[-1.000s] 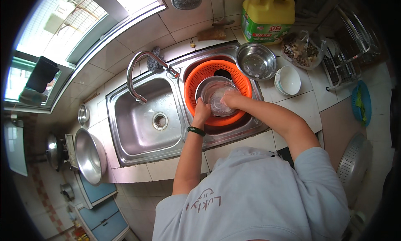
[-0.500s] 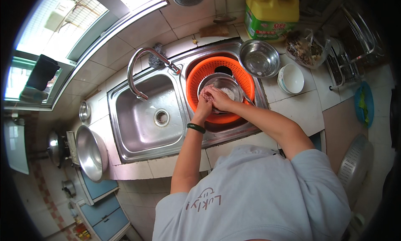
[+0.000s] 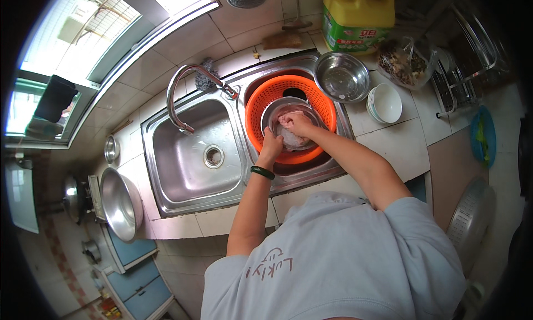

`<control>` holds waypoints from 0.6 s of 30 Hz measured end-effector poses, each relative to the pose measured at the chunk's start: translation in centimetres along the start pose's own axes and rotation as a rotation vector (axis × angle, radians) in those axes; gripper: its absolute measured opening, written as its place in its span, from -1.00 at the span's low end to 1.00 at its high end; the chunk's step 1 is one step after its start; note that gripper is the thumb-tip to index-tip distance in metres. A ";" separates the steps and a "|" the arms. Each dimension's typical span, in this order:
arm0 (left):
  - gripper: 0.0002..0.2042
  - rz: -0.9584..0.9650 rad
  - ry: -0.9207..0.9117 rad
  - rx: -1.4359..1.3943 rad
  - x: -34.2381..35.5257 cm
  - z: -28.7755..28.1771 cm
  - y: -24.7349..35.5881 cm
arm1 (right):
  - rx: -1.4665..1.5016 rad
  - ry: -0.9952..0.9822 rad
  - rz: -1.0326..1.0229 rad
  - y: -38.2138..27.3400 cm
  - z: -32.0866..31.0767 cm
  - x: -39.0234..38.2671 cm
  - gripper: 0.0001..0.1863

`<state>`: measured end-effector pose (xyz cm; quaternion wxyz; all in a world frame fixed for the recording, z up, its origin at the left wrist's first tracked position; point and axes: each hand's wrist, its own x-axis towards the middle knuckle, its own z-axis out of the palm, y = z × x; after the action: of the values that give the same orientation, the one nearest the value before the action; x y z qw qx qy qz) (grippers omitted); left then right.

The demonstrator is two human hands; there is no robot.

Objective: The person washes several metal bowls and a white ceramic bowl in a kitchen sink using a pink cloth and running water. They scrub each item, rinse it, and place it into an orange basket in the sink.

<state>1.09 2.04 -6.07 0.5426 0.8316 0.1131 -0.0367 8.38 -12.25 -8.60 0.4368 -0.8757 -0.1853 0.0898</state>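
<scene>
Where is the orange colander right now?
In the head view, the orange colander sits in the right basin of the double sink, right of the faucet; it holds a metal bowl that both hands touch.

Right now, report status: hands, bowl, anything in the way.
Left hand grips bowl rim. Right hand inside bowl. Bowl in orange basket. Nothing blocking.

Left hand (image 3: 271, 146) grips a steel bowl (image 3: 277, 112) in the orange basket (image 3: 261, 101); right hand (image 3: 295, 122) reaches inside.
</scene>
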 end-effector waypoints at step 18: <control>-0.45 -0.101 -0.003 -0.303 0.4 0.6 -0.4 | -0.189 -0.119 0.183 -1.2 -1.3 0.1 -0.82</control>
<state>1.38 1.66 -6.76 0.6594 0.7334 0.1583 -0.0478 8.63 -12.54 -6.85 0.3305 -0.9193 -0.1379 0.1633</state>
